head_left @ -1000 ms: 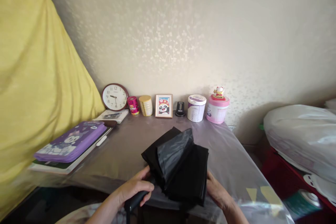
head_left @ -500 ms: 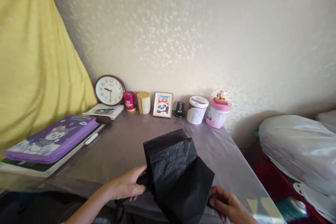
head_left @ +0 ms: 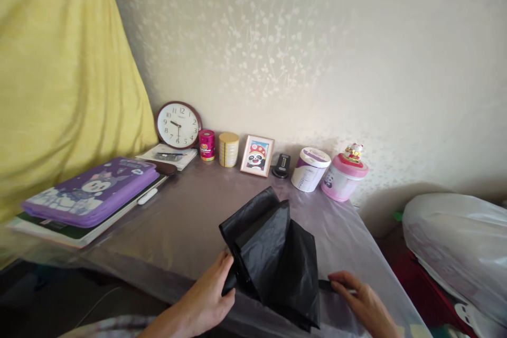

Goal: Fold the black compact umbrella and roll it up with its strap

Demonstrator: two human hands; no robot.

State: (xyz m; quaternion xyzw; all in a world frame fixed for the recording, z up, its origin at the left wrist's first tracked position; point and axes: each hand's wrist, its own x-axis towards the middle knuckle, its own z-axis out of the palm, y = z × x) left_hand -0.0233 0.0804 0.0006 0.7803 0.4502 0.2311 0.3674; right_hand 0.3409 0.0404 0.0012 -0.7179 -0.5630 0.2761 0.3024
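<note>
A black folding umbrella (head_left: 273, 259) is held over the front of the table, its canopy collapsed into loose, creased folds. My left hand (head_left: 208, 296) is closed around its dark handle at the lower left. At the right, my right hand (head_left: 362, 298) pinches a narrow black strap (head_left: 325, 285) that runs out from the edge of the canopy. The canopy hides part of the tabletop and some of the left fingers.
Along the wall stand a clock (head_left: 179, 125), a pink can (head_left: 206, 146), a yellow-lidded container (head_left: 228, 150), a framed panda picture (head_left: 257, 156), a white tub (head_left: 310, 170) and a pink tub (head_left: 344, 178). A purple case (head_left: 93, 190) lies at left; a plastic-wrapped bundle (head_left: 455, 248) sits at right.
The view has shifted, and the table items appear further right. The umbrella's folds have turned and bunched closer together. My right hand has drawn away from the canopy, showing more of the strap.
</note>
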